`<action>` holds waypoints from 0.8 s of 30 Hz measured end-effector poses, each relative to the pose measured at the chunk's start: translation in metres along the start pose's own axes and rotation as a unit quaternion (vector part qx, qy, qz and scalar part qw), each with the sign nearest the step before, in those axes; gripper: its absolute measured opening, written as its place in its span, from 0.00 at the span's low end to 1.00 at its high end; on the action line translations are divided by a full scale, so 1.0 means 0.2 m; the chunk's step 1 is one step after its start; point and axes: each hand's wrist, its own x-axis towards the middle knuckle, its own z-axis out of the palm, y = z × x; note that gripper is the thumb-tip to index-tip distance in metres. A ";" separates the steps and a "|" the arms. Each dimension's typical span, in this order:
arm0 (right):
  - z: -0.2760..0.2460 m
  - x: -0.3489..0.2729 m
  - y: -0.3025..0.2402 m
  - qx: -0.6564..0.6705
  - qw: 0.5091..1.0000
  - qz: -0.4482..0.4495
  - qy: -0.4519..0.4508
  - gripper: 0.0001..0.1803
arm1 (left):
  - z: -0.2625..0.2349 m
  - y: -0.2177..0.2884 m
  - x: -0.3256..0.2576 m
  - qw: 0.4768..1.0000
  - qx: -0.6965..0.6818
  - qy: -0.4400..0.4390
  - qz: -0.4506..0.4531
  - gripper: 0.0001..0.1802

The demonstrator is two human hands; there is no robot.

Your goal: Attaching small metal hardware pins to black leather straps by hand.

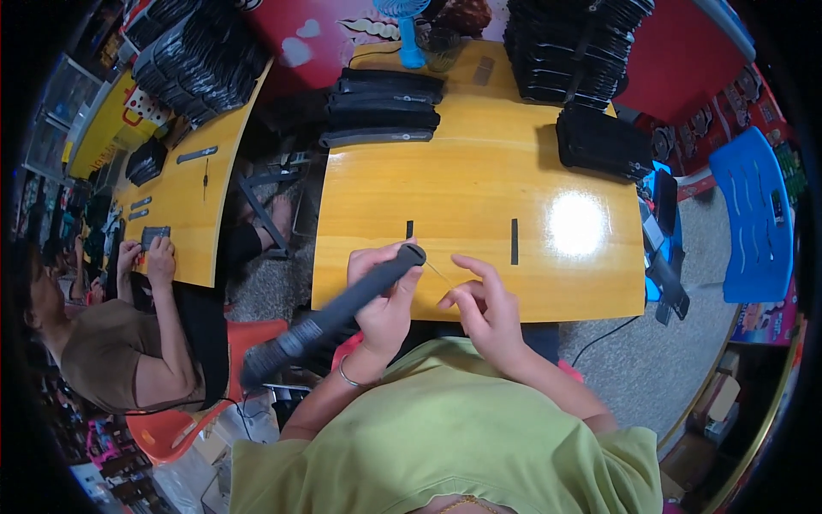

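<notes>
My left hand (pixel 383 300) is closed around a long black fabric piece (pixel 342 304). Its rounded end with a slot points up and right, and its other end hangs down at the left, blurred. From that rounded end a thin pale thread-like strand (pixel 438 272) runs toward my right hand (pixel 486 313). There the thumb and forefinger come together at the strand, with the other fingers loosely bent. Just beyond my left hand a short black strip (pixel 410 229) lies on the yellow table (pixel 462 188). A second black strip (pixel 515 242) lies farther right.
Black fabric cases (pixel 381 107) lie at the table's far left, with a tall black stack (pixel 569 51) and another black case (pixel 604 141) at far right. A blue fan (pixel 408 34) stands at the back. A person (pixel 120 351) works at a table on the left. A blue chair (pixel 755 218) stands right.
</notes>
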 end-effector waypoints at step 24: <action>0.00 0.05 -0.01 0.479 0.828 0.265 -0.119 0.10 | -0.03 -0.04 0.03 0.997 0.046 -0.038 0.044 0.20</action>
